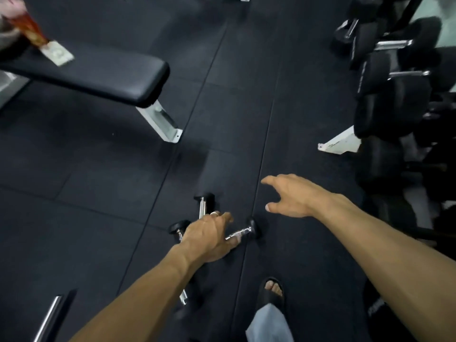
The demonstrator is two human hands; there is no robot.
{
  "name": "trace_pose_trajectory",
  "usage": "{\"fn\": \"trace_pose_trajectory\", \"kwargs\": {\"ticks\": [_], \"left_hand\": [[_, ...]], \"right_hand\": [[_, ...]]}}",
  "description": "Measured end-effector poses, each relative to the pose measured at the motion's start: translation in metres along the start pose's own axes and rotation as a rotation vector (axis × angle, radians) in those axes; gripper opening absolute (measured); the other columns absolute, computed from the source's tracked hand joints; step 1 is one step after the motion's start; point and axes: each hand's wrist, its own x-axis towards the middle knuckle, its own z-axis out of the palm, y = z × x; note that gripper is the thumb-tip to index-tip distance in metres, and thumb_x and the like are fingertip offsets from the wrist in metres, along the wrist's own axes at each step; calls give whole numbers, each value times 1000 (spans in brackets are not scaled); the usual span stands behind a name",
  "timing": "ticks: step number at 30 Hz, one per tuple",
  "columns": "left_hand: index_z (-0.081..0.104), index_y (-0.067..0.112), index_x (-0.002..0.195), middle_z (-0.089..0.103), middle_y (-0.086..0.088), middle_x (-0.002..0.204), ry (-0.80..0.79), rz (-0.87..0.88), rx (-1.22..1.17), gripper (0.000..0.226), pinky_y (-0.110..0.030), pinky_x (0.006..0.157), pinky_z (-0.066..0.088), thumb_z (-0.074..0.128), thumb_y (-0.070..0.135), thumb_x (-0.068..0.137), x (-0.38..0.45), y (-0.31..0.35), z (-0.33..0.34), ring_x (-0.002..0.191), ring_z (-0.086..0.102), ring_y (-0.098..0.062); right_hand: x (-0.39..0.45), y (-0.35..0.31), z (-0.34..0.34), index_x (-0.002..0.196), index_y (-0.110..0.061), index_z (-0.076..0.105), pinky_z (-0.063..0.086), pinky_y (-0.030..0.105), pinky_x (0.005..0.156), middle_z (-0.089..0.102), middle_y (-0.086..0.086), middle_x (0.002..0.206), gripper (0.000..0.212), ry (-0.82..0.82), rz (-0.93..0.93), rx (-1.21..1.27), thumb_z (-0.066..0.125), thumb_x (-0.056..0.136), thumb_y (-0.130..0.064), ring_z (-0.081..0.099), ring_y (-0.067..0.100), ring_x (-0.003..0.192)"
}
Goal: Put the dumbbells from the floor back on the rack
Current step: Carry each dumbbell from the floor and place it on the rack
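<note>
Three small black dumbbells with chrome handles lie close together on the dark rubber floor. One dumbbell (251, 229) points right, a second dumbbell (203, 201) lies just behind it, and only the head of a third dumbbell (178, 227) shows at the left. My left hand (209, 234) is down over them, fingers spread, with the chrome handle of the right one between thumb and fingers. That dumbbell rests on the floor. My right hand (290, 195) hovers open to the right, holding nothing. The rack (339, 143) stands at the right edge, loaded with large black dumbbells (392, 104).
A black padded bench (103, 75) on a white frame stands at the upper left. Another person's hand (11, 8) holds a red packet above it. A chrome bar (48, 317) lies at the lower left, and another chrome handle (183, 297) shows under my left forearm. My sandalled foot (272, 290) is below.
</note>
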Motion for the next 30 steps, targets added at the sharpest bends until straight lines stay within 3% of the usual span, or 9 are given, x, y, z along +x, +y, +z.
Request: {"fn": "trace_pose_trajectory", "kwargs": {"ticks": [4, 15, 20, 24, 28, 30], "left_hand": [[45, 25, 133, 54, 0, 126, -41, 28, 8, 53, -39, 87, 46, 53, 51, 89, 55, -35, 71, 116, 54, -23], [40, 24, 136, 48, -3, 130, -88, 89, 172, 58, -40, 100, 43, 55, 53, 88, 239, -131, 280, 122, 45, -24], [38, 34, 136, 53, -2, 127, -125, 105, 206, 59, -40, 99, 41, 58, 52, 84, 277, -145, 331, 118, 52, -25], [41, 34, 128, 61, -1, 118, -45, 115, 269, 49, -36, 92, 39, 57, 49, 84, 293, -143, 348, 110, 60, -24], [45, 34, 120, 67, -4, 110, -7, 66, 351, 35, -32, 71, 32, 55, 39, 87, 302, -142, 353, 100, 64, -30], [46, 34, 118, 67, -6, 108, -13, 51, 344, 34, -32, 69, 32, 57, 38, 86, 306, -143, 351, 99, 64, -32]], "right_hand": [[65, 23, 72, 153, -24, 26, 42, 35, 98, 48, 3, 141, 74, -22, 61, 25, 63, 91, -40, 46, 25, 130], [242, 108, 302, 153, -24, 26, 45, 39, 103, 49, 3, 135, 83, -118, 169, 172, 69, 85, -46, 50, 23, 125], [281, 121, 368, 155, -32, 15, 43, 40, 106, 43, 3, 143, 93, -40, 144, 276, 73, 83, -40, 47, 23, 129], [292, 132, 391, 156, -28, 2, 38, 39, 111, 39, 2, 153, 106, 40, 187, 419, 77, 82, -31, 43, 24, 136], [304, 141, 404, 146, -27, 28, 48, 34, 92, 58, -4, 110, 77, 67, 195, 480, 74, 84, -24, 60, 21, 106], [309, 142, 405, 143, -28, 32, 49, 33, 86, 60, -3, 103, 72, 83, 185, 507, 72, 84, -19, 60, 19, 95]]}}
